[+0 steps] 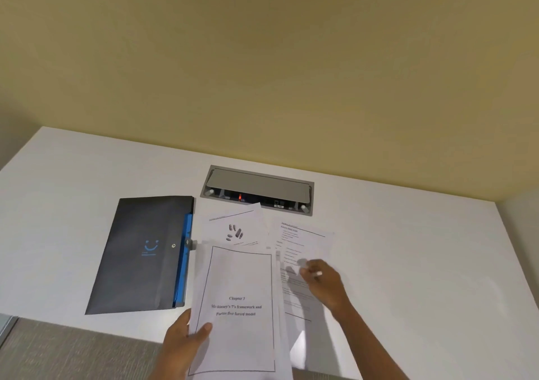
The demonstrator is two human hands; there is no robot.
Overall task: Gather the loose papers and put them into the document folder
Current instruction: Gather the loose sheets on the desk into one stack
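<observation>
White printed sheets of paper (239,306) are pinched in the left hand (183,339); the right hand (323,280) rests half-curled on another sheet (300,251). The dark grey document folder (143,254) lies closed to the left on the white surface (408,248).

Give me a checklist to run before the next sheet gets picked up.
1. Left hand grips the Chapter 3 sheet: ok.
2. Right hand reaches the text sheet: ok; whether it has a grasp: cannot tell.
3. Picture sheet gathered: not ok, it lies on the table.
4. Document folder within reach, left of the papers: ok.
5. Folder open for loading: cannot tell.
</observation>
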